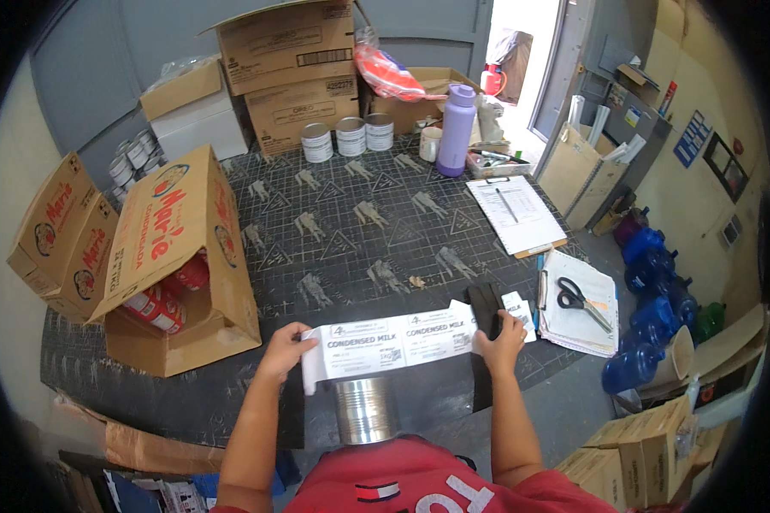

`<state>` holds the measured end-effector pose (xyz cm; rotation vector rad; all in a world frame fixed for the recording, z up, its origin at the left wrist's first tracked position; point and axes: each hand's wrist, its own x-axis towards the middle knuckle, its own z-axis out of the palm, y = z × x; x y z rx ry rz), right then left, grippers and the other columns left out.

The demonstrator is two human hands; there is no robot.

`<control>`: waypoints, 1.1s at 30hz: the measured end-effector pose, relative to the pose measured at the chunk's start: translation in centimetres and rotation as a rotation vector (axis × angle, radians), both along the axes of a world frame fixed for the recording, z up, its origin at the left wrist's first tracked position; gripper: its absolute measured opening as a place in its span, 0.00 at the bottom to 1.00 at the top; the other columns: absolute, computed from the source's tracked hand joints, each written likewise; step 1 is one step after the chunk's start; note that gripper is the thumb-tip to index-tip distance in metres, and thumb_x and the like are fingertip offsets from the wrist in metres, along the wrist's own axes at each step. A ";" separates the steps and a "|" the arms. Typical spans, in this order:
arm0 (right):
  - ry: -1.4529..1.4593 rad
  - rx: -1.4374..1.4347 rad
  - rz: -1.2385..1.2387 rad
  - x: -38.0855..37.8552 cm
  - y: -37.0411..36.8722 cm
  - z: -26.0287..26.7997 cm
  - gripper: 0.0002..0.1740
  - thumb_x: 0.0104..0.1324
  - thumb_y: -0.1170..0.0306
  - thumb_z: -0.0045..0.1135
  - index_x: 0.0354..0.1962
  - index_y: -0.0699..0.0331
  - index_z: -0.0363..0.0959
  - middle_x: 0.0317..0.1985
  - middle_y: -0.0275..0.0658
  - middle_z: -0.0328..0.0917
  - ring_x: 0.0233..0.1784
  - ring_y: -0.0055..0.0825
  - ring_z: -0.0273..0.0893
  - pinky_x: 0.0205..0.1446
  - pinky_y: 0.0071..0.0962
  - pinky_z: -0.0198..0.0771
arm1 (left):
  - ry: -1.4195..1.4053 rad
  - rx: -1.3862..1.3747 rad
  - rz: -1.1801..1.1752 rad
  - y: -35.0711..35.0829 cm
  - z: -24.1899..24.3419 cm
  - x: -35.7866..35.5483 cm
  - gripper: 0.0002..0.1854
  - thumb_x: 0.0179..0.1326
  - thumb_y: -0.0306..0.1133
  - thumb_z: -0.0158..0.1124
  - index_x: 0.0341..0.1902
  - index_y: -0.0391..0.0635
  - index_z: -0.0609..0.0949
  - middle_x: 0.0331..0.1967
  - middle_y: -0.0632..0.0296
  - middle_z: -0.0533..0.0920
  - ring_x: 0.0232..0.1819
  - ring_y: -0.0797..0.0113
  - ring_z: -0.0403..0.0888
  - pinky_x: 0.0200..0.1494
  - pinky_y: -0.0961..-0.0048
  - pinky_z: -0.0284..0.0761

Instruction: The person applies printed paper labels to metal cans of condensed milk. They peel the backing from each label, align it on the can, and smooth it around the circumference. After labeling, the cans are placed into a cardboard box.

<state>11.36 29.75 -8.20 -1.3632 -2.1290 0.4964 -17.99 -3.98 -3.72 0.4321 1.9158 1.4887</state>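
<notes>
A long white paper label (pixel 397 341) printed "condensed milk" is stretched level between both hands. My left hand (pixel 286 351) pinches its left end, where the paper folds down. At the right end, my right hand (pixel 501 343) holds the label beside a black strip-like object (pixel 484 311), its fingers against both. Just below the label, near my body, a bare ribbed metal can (pixel 364 410) lies on its side. More white labels (pixel 519 313) lie partly under the black object, to the right of it.
Left stands an open carton (pixel 167 250) with red cans (pixel 157 309). Labelled cans (pixel 351 136), a purple bottle (pixel 456 131) and stacked cartons (pixel 301 112) stand at the back. On the right are a clipboard (pixel 532 224) and black-handled scissors (pixel 572 294) on papers (pixel 561 327).
</notes>
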 end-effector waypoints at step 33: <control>0.577 -0.519 0.391 -9.0 -15.3 11.8 0.12 0.58 0.70 0.72 0.37 0.69 0.84 0.31 0.39 0.86 0.33 0.22 0.83 0.38 0.23 0.77 | -0.220 0.578 0.191 9.1 6.8 11.9 0.07 0.62 0.24 0.71 0.34 0.40 0.79 0.39 0.54 0.86 0.37 0.73 0.83 0.40 0.74 0.79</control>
